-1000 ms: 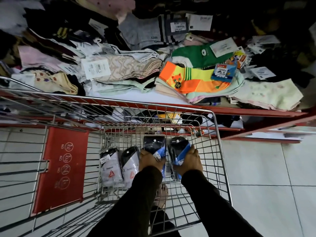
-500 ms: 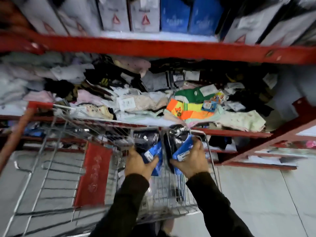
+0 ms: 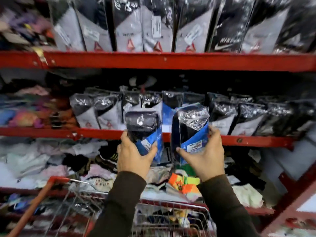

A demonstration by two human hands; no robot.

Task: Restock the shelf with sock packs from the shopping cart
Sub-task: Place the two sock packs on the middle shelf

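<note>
Head view: our left hand (image 3: 135, 155) and right hand (image 3: 204, 155) each clasp a blue-carded sock pack, left pack (image 3: 145, 130) and right pack (image 3: 190, 130), upright before the middle shelf (image 3: 102, 132), label outward, probably to slot among matching packs above the shopping cart (image 3: 171, 218).

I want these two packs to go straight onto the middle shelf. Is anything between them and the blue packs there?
Nothing visible blocks them. The left hand and right hand hold the two sock packs in open air before the middle shelf, facing the blue packs. Whether there's room beside those is unclear.
</note>
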